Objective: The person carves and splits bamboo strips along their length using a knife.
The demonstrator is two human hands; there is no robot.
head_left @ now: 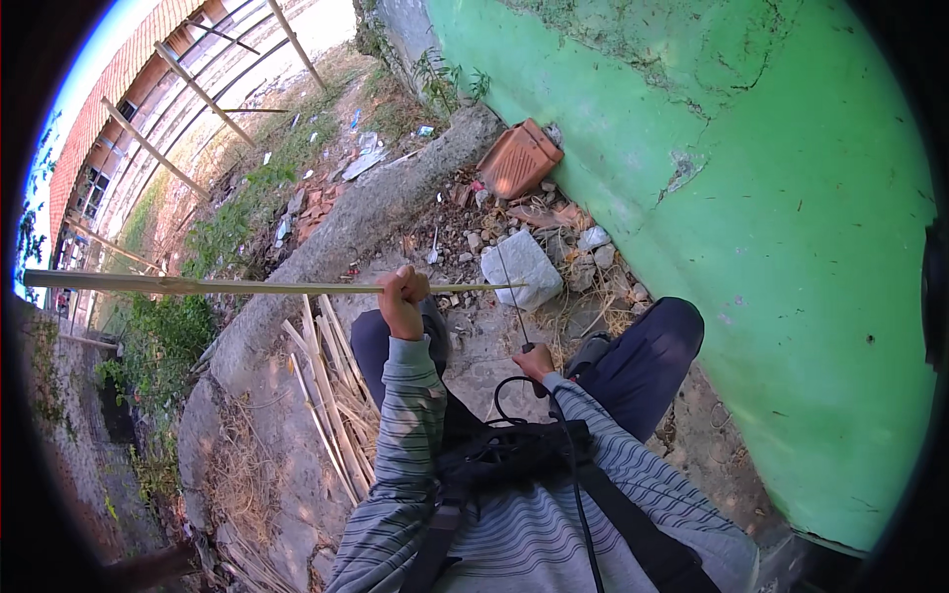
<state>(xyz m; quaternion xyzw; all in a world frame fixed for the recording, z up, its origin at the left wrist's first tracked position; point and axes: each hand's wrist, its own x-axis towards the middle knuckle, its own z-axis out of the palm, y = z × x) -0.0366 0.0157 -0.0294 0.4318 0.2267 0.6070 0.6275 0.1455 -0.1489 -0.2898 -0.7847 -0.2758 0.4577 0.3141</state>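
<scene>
Left hand point(403, 299) fists around a long bamboo strip point(247, 286) (held level); right hand point(535, 364), fingers wrapped, grips a thin blade point(511, 296) pointing far.

At my right stands a cracked green wall point(791, 198); rubble and a grey stone point(522, 267) lie ahead in daylight

You have only scraps of pale, crumpled litter wrappers point(364, 158) lying well left of the green plastered wall point(771, 198).
</scene>
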